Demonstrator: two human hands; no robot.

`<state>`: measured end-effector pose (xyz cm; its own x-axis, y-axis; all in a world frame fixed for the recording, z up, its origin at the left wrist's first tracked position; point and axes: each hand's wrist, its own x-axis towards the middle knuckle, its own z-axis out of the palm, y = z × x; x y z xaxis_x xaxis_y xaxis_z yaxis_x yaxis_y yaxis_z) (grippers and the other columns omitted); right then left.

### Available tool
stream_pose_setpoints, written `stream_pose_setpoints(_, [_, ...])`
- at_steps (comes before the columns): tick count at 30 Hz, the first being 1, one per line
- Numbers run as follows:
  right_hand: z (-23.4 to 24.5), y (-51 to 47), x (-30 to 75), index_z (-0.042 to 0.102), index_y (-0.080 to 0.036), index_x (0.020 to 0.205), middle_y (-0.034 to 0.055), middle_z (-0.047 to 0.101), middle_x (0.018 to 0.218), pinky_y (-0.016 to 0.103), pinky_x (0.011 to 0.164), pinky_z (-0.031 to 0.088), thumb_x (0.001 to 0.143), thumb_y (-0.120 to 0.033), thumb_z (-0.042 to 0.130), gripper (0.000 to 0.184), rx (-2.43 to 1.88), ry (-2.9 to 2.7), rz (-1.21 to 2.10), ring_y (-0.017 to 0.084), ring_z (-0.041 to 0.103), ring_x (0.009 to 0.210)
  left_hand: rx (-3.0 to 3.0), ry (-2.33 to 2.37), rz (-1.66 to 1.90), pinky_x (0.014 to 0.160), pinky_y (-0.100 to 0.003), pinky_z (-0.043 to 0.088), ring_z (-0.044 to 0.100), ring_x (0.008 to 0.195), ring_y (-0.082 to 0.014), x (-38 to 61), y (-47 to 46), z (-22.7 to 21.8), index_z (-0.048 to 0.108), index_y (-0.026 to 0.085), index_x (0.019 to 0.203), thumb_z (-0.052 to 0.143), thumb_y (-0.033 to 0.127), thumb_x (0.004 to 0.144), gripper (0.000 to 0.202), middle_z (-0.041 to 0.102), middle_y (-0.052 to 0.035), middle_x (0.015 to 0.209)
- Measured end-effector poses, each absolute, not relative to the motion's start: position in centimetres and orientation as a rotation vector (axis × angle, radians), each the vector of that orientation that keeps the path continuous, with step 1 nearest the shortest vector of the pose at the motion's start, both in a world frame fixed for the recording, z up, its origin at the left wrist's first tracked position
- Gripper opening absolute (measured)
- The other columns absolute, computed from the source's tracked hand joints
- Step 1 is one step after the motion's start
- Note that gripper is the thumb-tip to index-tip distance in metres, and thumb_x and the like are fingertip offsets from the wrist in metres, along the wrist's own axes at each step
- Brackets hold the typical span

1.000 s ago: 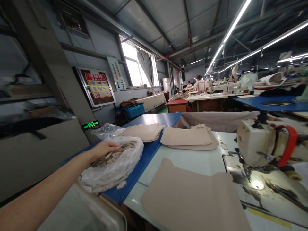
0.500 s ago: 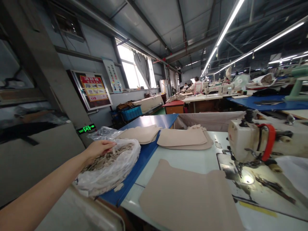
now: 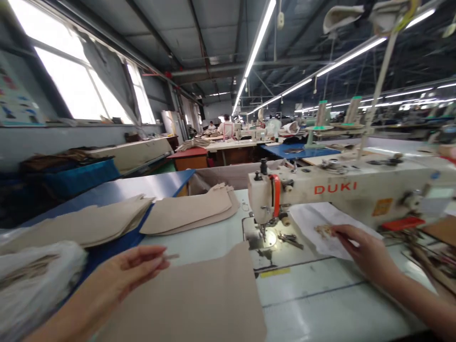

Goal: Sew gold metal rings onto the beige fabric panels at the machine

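My left hand (image 3: pixel 133 273) pinches a small beige strip (image 3: pixel 171 256) between thumb and fingertips, above a large flat beige panel (image 3: pixel 199 294). On the right, my right hand (image 3: pixel 366 247) has its thumb and fingertips pressed together at a little heap of tiny tan bits (image 3: pixel 323 231). Those bits lie on a white sheet (image 3: pixel 309 216) beside the sewing machine's arm. What the right fingertips hold, if anything, is too small to make out. A plastic bag (image 3: pixel 60 270) with many beige strips sits at the lower left.
The sewing machine (image 3: pixel 320 183) stands on a pale tabletop (image 3: pixel 302 308), with dark scissors-like snips (image 3: pixel 290 240) near its needle. Two stacks of beige panels lie behind my left hand: one stack (image 3: pixel 188 209) and another (image 3: pixel 96 218) on the blue table (image 3: pixel 142 185). A person (image 3: pixel 227 128) sits far back.
My left hand has left the bag and moved right, now with a small strip in its fingers. My right hand has come into view at the white sheet. The view has turned right.
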<state>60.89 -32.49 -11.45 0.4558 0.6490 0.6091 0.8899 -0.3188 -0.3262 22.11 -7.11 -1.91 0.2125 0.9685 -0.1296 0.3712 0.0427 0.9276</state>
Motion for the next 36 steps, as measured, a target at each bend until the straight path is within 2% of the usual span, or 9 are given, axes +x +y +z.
stream_pose_setpoints(3, [-9.1,-31.7,56.8,0.068,-0.022,0.082,0.0058,0.071,0.087,0.030,0.076,0.051,0.083,-0.028,0.050,0.019,-1.761,-1.285,-0.178,0.020,0.066,0.083,1.475,1.115,0.531,0.066,-0.028,0.057,0.070,0.079,-0.0266,27.2,-8.9,-5.0,0.069,0.023,0.069,0.082,0.041,0.037,0.038,0.074,-0.0032,0.068])
stream_pose_setpoints(6, [-8.0,-29.7,52.8,0.071,-0.022,0.083,0.0029,0.068,0.076,0.026,0.071,0.050,0.083,-0.024,0.053,0.018,-1.469,-1.296,0.199,0.016,0.064,0.076,1.493,0.951,0.464,0.064,-0.028,0.056,0.070,0.075,-0.0259,31.7,-10.8,-7.3,0.068,0.021,0.069,0.082,0.038,0.043,0.034,0.072,-0.0032,0.063])
stream_pose_setpoints(8, [-8.2,-28.1,51.1,0.073,-0.023,0.084,0.0023,0.067,0.078,0.025,0.070,0.049,0.081,-0.021,0.056,0.017,-1.369,-1.232,0.356,0.015,0.062,0.077,1.465,0.850,0.456,0.065,-0.028,0.056,0.070,0.073,-0.0247,34.0,-11.8,-8.3,0.068,0.020,0.067,0.082,0.036,0.044,0.032,0.071,-0.0028,0.062])
stream_pose_setpoints(14, [-10.8,-24.6,50.2,0.074,-0.022,0.080,0.0004,0.065,0.073,0.025,0.067,0.047,0.071,-0.022,0.067,0.011,-1.340,-1.036,0.536,0.014,0.060,0.071,1.383,0.734,0.457,0.068,-0.027,0.054,0.069,0.068,-0.0200,36.8,-12.1,-10.2,0.067,0.019,0.066,0.079,0.034,0.048,0.026,0.071,-0.0015,0.062])
stream_pose_setpoints(18, [-11.9,-23.6,50.1,0.072,-0.020,0.083,-0.0016,0.068,0.070,0.024,0.065,0.048,0.063,-0.024,0.074,0.020,-1.244,-0.863,0.776,0.013,0.061,0.065,1.350,0.708,0.468,0.067,-0.026,0.053,0.068,0.066,-0.0185,36.8,-11.8,-10.8,0.067,0.017,0.067,0.078,0.033,0.050,0.025,0.070,-0.0007,0.061])
stream_pose_setpoints(22, [-11.9,-23.3,50.2,0.071,-0.019,0.077,-0.0009,0.070,0.071,0.023,0.066,0.049,0.059,-0.024,0.079,0.021,-1.233,-0.812,0.853,0.012,0.062,0.065,1.319,0.719,0.428,0.064,-0.025,0.051,0.068,0.064,-0.0177,36.6,-11.5,-10.9,0.067,0.017,0.066,0.079,0.032,0.048,0.026,0.070,-0.0007,0.061])
stream_pose_setpoints(28, [-11.2,-23.4,50.9,0.071,-0.017,0.077,0.0008,0.069,0.070,0.029,0.070,0.052,0.054,-0.036,0.082,0.032,-1.220,-0.805,1.010,0.015,0.065,0.066,1.245,0.697,0.392,0.061,-0.021,0.049,0.066,0.061,-0.0146,36.2,-11.4,-10.8,0.067,0.016,0.064,0.083,0.029,0.046,0.027,0.070,0.0005,0.059])
stream_pose_setpoints(32, [-10.9,-22.8,50.6,0.070,-0.015,0.077,0.0021,0.069,0.071,0.031,0.073,0.051,0.050,-0.035,0.084,0.037,-1.182,-0.755,1.191,0.016,0.066,0.067,1.207,0.658,0.327,0.060,-0.020,0.049,0.065,0.059,-0.0135,36.1,-11.3,-11.0,0.067,0.015,0.065,0.084,0.029,0.045,0.030,0.070,-0.0008,0.060])
stream_pose_setpoints(36, [-11.0,-21.8,50.1,0.070,-0.016,0.072,-0.0016,0.066,0.063,0.027,0.067,0.048,0.052,-0.033,0.082,0.029,-1.234,-0.751,1.082,0.013,0.062,0.061,1.235,0.724,0.410,0.060,-0.019,0.048,0.064,0.060,-0.0123,36.1,-10.7,-11.0,0.067,0.015,0.068,0.083,0.028,0.047,0.029,0.070,-0.0004,0.061])
